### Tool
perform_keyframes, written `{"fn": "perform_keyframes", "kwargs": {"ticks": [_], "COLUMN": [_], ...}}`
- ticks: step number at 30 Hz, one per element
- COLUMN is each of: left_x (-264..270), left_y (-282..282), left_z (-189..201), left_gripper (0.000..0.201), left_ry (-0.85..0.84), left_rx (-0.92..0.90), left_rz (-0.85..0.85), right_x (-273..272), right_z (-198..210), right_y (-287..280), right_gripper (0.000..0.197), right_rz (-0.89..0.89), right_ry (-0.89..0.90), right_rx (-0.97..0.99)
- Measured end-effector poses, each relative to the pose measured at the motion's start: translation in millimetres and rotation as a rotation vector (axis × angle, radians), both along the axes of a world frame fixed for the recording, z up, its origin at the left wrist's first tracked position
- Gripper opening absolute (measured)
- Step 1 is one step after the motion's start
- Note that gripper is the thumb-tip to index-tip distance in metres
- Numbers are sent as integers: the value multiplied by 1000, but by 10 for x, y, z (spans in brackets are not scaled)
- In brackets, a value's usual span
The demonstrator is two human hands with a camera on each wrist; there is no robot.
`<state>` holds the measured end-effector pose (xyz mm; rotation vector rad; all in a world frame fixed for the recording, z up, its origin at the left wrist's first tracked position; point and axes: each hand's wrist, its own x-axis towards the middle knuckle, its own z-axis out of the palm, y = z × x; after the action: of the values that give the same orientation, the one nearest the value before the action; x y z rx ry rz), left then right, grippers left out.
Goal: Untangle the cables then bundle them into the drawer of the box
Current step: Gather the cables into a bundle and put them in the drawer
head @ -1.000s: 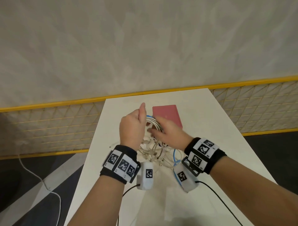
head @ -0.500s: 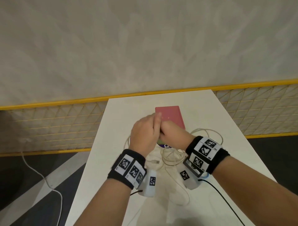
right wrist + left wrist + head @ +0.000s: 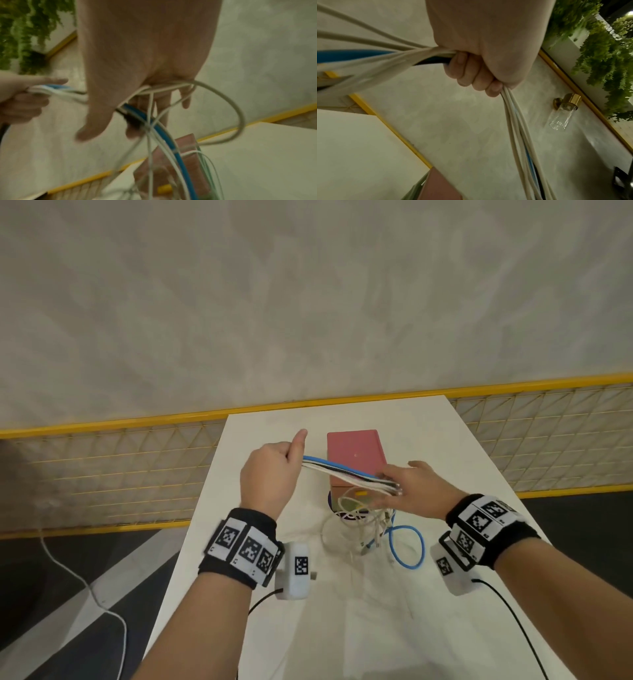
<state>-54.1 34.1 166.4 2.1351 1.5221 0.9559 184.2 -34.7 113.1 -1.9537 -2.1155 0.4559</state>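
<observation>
L hand [image 3: 267, 474] fists cables [image 3: 346, 472], R hand [image 3: 416, 491] fingers hooked thru; span above box [image 3: 354, 453], mid-table [image 3: 479, 474].

indoor decorated space, type unclear: plaster wall [image 3: 308, 302], yellow-framed mesh railing [image 3: 102, 474], hanging greenery [image 3: 599, 54], wall lamp [image 3: 565, 108].

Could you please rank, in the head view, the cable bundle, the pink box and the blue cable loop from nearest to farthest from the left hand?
From the left hand:
1. Cable bundle, gripped in its fist.
2. Pink box, to its right, behind the bundle.
3. Blue cable loop, on the table near the right wrist.
</observation>
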Motion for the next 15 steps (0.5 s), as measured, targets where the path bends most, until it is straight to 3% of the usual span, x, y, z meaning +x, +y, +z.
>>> {"fn": "perform_keyframes", "kwargs": {"ticks": [2,4,6,7,9,12,15], "left_x": [36,109,197,219,179,-46,-195], "left_y": [0,-44,-93,-98,-58,53,131], "left_z": [-8,29,87,109,146,110,-58], "left_gripper": [63,64,64,64,64,63,59], "left_ry": [-35,-46,-78,-127,-267,-375,-201], "left_rx": [-23,-20,-10,-4,9,-23,-106], "left_rz": [-1,-27,-64,-72,-55,16,58], "right_x": [-83,-301,-552,-647,-692,-533,-444], "right_z": [69,247,349,347,269,142,151], "right_y": [-22,-32,-1,31,56,13,2], "right_gripper": [92,101,74,50,11,19,22], "right_rz": [-21,16,112,138,99,64,74], "right_ry": [16,285,613,669,633,520,406], "right_rx": [-73,-27,8,6,16,-29,-16]}}
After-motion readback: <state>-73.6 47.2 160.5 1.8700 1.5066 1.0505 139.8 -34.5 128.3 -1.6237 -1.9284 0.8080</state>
